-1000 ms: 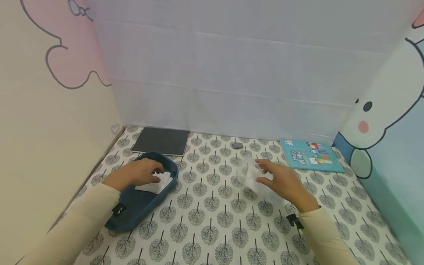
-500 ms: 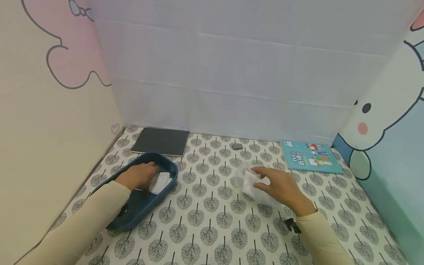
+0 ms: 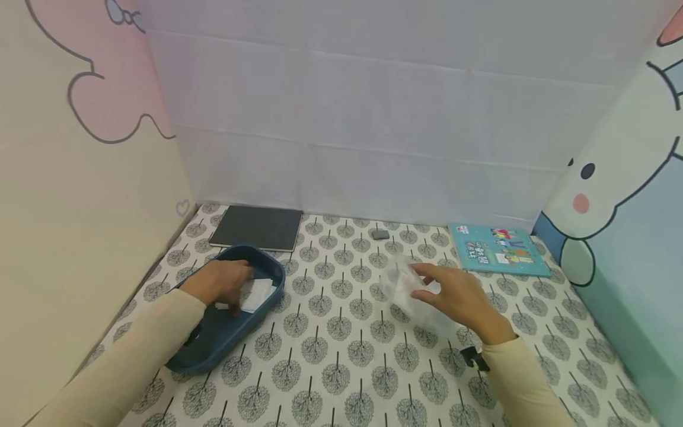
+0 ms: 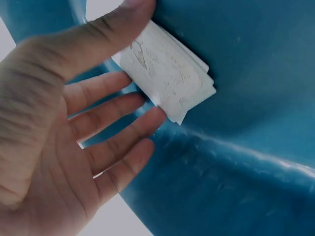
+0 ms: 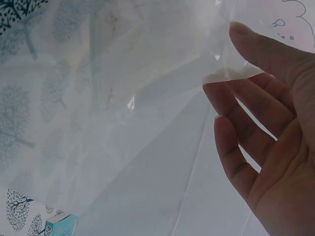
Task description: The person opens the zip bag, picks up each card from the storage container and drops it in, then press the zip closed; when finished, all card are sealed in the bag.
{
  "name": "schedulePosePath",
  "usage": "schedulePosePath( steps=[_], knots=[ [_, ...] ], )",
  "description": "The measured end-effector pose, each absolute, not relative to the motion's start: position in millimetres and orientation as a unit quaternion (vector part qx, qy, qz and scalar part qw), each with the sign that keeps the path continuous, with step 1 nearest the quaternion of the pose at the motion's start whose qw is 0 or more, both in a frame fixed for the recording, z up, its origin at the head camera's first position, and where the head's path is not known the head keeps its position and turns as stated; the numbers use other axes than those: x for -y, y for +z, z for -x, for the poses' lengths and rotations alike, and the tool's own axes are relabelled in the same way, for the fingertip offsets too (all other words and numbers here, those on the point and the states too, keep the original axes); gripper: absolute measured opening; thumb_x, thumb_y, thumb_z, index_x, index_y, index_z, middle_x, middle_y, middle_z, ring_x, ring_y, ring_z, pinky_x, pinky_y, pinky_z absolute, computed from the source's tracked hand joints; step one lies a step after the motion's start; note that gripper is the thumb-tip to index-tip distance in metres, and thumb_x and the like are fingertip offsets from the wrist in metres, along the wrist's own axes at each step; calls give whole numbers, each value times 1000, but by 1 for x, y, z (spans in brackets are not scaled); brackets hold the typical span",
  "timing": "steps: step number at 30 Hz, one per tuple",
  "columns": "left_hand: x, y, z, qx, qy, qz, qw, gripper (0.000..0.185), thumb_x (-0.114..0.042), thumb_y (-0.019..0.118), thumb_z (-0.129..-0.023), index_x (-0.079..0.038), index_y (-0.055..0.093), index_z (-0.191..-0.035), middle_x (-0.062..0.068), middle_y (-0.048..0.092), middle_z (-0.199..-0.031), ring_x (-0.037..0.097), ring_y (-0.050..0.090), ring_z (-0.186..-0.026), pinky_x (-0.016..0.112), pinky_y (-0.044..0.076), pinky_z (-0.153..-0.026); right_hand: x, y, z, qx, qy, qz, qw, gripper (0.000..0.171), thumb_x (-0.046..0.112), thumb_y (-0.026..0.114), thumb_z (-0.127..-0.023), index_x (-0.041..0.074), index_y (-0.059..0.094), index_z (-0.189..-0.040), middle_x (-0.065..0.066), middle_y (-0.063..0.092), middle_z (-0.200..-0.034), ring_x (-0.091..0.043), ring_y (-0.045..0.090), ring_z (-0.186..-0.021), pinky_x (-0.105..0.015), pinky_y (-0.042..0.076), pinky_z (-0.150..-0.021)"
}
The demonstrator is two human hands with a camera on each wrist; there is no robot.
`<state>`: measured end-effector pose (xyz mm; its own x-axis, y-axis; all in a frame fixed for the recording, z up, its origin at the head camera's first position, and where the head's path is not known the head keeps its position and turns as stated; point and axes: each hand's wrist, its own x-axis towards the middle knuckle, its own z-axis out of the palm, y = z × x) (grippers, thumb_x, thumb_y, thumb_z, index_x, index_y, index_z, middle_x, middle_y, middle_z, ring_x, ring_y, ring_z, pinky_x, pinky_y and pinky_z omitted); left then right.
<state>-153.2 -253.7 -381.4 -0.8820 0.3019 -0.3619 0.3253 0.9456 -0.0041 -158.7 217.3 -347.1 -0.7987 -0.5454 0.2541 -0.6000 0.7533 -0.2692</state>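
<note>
Right hand holds a filmy plastic bag; left hand spreads loosely beside stacked white papers in a glossy blue bin.

Both forearms, the left and the right, reach forward, long-sleeved and bare at the wrists. The left hand dips downward, thumb extended apart from four slightly bent fingers. The right hand turns inward, its thumb opposing curved fingers.
</note>
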Motion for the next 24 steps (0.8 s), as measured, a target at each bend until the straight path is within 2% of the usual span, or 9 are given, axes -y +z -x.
schedulePosePath(
  steps=[7, 12, 18, 24],
  knots=[
    [253, -380, 155, -967, -38, -162, 194, 69, -44, 91, -66, -8, 69, -120, 11, 61, -113, 35, 64, -98, 53, 55, -79, -221, -345, 160, 938, 177, -294, 55, 52, 29, 82, -85, 13, 67, -132, -1, 73, -94, -13, 61, -67, -30, 43, -56],
    [255, -379, 155, -967, -36, -160, 196, 69, -45, 90, -67, -7, 69, -120, 11, 61, -112, 32, 64, -97, 53, 54, -79, -219, -348, 160, 941, 178, -286, 24, 55, 33, 80, -86, 14, 65, -135, -2, 73, -98, -15, 62, -70, -31, 45, -58],
    [260, -381, 150, -970, -12, -154, 187, 73, -47, 90, -66, -6, 68, -121, 10, 64, -114, 31, 64, -101, 56, 52, -83, -219, -356, 161, 939, 189, -288, -1, 57, 34, 79, -86, 15, 62, -138, -4, 73, -102, -7, 52, -59, -29, 41, -51],
    [264, -376, 149, -975, 32, -155, 155, 74, -44, 91, -66, -3, 66, -122, 10, 64, -112, 24, 62, -95, 49, 53, -83, -216, -359, 161, 936, 194, -294, 4, 56, 34, 80, -85, 16, 63, -136, -5, 74, -103, -6, 37, -45, -28, 35, -46]
  ],
)
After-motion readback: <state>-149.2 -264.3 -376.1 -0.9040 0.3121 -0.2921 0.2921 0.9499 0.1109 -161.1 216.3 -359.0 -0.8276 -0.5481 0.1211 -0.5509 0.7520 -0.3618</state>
